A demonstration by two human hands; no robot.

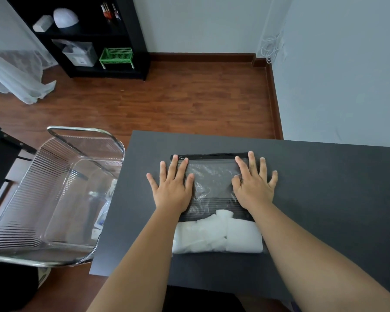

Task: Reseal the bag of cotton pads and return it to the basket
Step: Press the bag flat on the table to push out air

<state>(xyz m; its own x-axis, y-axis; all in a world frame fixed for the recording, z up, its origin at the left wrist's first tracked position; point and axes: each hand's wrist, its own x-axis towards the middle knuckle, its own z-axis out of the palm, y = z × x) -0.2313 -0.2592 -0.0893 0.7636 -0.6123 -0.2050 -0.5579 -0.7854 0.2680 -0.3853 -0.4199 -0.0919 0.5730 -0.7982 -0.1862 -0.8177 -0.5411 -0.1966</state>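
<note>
A clear zip bag (212, 179) with a black zipper strip along its far edge lies flat on the dark grey table (324, 199). White cotton pads (218, 235) fill its near end. My left hand (172, 188) lies flat, fingers spread, on the bag's left side. My right hand (253, 183) lies flat in the same way on its right side. The fingertips of both hands reach the zipper strip. A clear plastic basket (54, 194) with a chrome rim stands to the left of the table, lower down.
Some small packages show through the basket's right side near the table edge. A black shelf unit (88, 37) with a green crate stands by the far wall. Wood floor lies beyond the table. A white wall runs along the right.
</note>
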